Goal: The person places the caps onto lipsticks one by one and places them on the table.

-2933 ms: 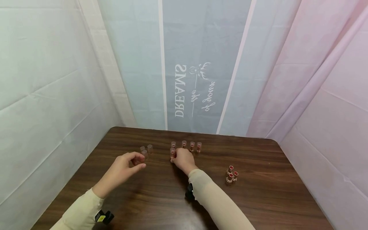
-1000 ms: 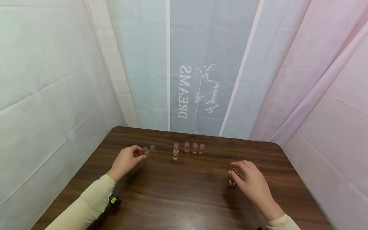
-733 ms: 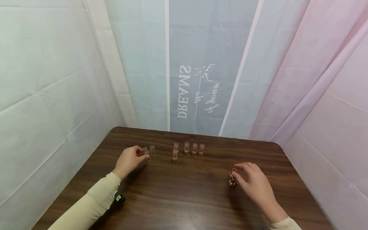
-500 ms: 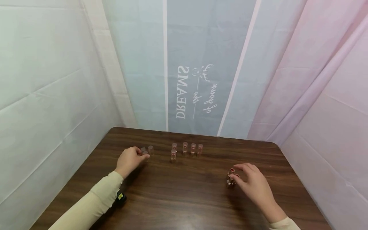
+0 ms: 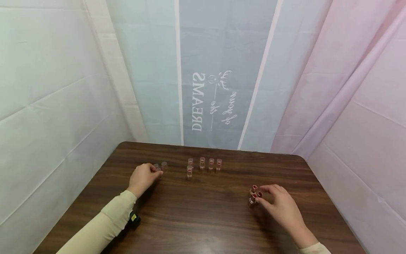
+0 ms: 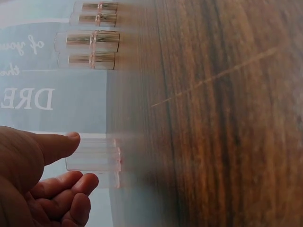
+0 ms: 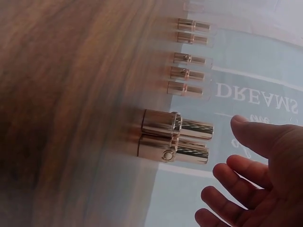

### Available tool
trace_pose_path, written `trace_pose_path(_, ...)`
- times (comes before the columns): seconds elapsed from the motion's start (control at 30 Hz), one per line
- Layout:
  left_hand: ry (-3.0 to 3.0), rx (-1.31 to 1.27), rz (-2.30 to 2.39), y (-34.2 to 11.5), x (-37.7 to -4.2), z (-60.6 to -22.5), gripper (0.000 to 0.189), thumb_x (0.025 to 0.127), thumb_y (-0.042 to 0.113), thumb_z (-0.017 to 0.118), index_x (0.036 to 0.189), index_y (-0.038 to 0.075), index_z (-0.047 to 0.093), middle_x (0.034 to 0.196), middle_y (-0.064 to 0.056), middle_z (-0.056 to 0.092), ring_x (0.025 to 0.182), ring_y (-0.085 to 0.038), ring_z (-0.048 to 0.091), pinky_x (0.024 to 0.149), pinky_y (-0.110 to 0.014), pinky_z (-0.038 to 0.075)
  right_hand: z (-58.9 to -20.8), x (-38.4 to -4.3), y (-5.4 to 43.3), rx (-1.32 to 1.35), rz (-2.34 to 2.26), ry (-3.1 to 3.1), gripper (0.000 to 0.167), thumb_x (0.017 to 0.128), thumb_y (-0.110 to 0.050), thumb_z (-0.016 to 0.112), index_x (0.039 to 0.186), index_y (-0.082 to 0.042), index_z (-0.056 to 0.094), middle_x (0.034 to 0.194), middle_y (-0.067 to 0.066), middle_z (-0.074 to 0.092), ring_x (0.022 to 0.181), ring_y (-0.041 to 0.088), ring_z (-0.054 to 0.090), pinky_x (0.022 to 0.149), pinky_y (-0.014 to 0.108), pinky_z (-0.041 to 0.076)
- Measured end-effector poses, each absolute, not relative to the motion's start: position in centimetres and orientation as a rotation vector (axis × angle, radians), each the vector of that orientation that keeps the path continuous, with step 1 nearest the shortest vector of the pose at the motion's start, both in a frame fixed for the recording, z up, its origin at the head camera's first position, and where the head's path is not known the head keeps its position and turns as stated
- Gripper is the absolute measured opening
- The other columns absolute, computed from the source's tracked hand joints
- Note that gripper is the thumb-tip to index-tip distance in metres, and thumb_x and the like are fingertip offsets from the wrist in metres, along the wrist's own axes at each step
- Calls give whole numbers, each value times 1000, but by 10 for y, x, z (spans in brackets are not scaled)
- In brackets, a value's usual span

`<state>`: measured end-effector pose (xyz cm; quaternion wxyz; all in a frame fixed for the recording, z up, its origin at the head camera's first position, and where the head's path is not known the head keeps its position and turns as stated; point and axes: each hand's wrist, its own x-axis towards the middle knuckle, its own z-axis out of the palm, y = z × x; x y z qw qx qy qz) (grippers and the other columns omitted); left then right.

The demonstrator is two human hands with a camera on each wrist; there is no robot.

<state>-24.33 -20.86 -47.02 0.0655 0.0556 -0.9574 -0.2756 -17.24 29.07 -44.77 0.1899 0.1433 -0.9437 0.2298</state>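
Observation:
My left hand (image 5: 142,179) is at the left group of clear lipstick caps (image 5: 164,166). In the left wrist view, thumb and fingers lie either side of a clear cap (image 6: 92,161) standing on the table; firm contact cannot be made out. To the right, my right hand (image 5: 282,208) is beside a cluster of 3 uncapped lipsticks (image 5: 253,199), gold tubes with red tips. Its thumb and fingers are spread in the right wrist view, apart from the nearest lipstick (image 7: 158,123), with nothing between them.
Several capped lipsticks (image 5: 202,163) stand upright near the back middle of the dark wooden table (image 5: 190,211), one slightly in front of the others. A printed cloth (image 5: 222,42) hangs behind the table's far edge.
My right hand has left the capped lipsticks at the back and come to the uncapped cluster, then shifted little. My left hand has moved in closer to the clear caps.

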Motion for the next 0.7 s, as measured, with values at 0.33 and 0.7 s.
trace_pose_path(0.33,-2866,99,-844,-213,-240,-466,30,92,35,77,99,6,74,92,-7,74,68,-16,60,60,-33,49,-457,-183,306,370,731,-2798,42,83,-29,87,117,-10,73,113,5,72,107,31,68,90,56,53)
trace_pose_path(0.7,-2806,-56,-914,-203,-228,-442,24,96,33,72,100,10,69,94,-3,71,73,-15,60,64,-32,50,-469,-198,321,337,935,-2956,49,81,-28,89,123,-9,70,118,8,72,105,28,70,85,43,54)
